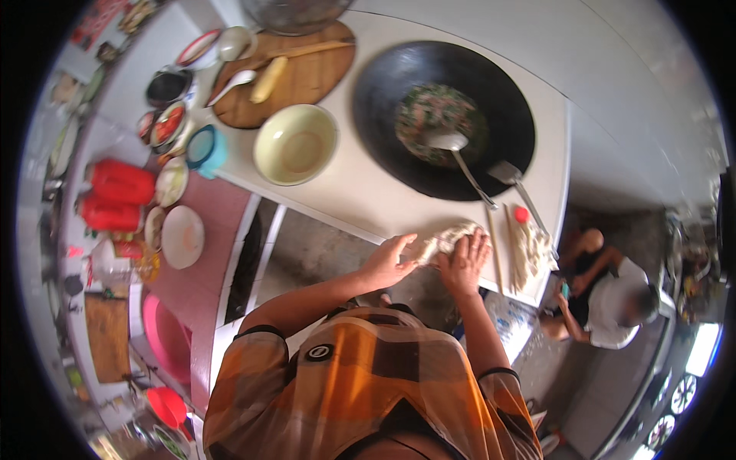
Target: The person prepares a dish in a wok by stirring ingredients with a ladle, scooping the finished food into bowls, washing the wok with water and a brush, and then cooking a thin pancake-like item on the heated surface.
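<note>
My right hand [464, 261] lies over a crumpled cream cloth [440, 240] at the counter's front edge, its fingers spread across the fabric. My left hand [392, 261] is just left of the cloth, thumb and fingers apart, with nothing visible in it. Whether its fingertips touch the cloth I cannot tell. Beyond my hands sits a large black wok [379, 115] holding a chopped green and pinkish mixture [434, 109]. A metal ladle [451, 141] rests in the mixture, its handle over the near rim. A metal spatula [506, 172] leans across the wok's right rim.
Chopsticks [494, 253] and a whitish crumpled bundle [532, 253] lie to the right. A pale yellow bowl [267, 144] stands left of the wok, near a round wooden board [310, 75] with a rolling pin [319, 49]. A person [609, 299] sits low beyond the counter's right end.
</note>
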Motion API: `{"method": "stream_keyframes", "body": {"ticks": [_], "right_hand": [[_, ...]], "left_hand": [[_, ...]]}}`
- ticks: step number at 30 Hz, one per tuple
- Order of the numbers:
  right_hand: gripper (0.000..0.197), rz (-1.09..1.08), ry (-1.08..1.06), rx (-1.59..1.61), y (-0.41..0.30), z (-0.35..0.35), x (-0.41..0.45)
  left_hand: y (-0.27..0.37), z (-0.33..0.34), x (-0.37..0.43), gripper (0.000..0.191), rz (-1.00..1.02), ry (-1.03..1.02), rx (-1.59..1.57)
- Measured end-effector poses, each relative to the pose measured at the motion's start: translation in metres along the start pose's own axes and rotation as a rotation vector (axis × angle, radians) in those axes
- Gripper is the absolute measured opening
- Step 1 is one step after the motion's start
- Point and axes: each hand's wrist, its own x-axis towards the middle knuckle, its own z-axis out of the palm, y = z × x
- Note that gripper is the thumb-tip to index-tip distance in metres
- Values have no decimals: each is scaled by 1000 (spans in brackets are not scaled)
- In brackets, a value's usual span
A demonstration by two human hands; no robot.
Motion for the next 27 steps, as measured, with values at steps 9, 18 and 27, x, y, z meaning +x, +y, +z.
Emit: {"method": "stream_keyframes", "body": {"ticks": [9, 18, 27], "right_hand": [[47, -77, -44, -95, 34, 8, -5], [57, -219, -260, 27, -136, 63, 60], [62, -453, -106, -28, -273, 158, 202]], "left_hand": [[-61, -205, -7, 45, -772, 789, -673], [-126, -254, -6, 30, -719, 589, -865], [-75, -293, -175, 36, -850, 732, -829]]}}
